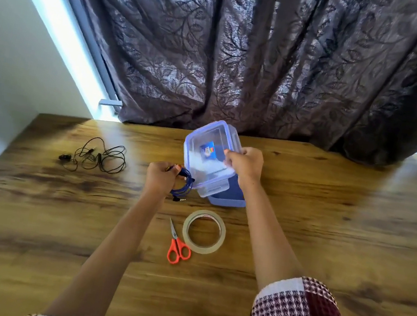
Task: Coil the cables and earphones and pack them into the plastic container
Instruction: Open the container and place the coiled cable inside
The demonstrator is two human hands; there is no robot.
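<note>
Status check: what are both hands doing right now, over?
Left hand grips coiled blue cable. Right hand holds lid tilted over container. Earphones loose on table, left. Nothing blocking.

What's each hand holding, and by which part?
The left hand grips the coiled blue cable at its left side; right hand holds the container lid by its right edge.

A dark purple-brown curtain with a woven leaf pattern (247,54) hangs in deep folds across the back, its hem meeting the far edge of a brown wood-grain counter (329,219). At left, a bright strip of daylight (56,22) runs along a grey window frame (85,27), beside a plain pale wall (6,55).
</note>
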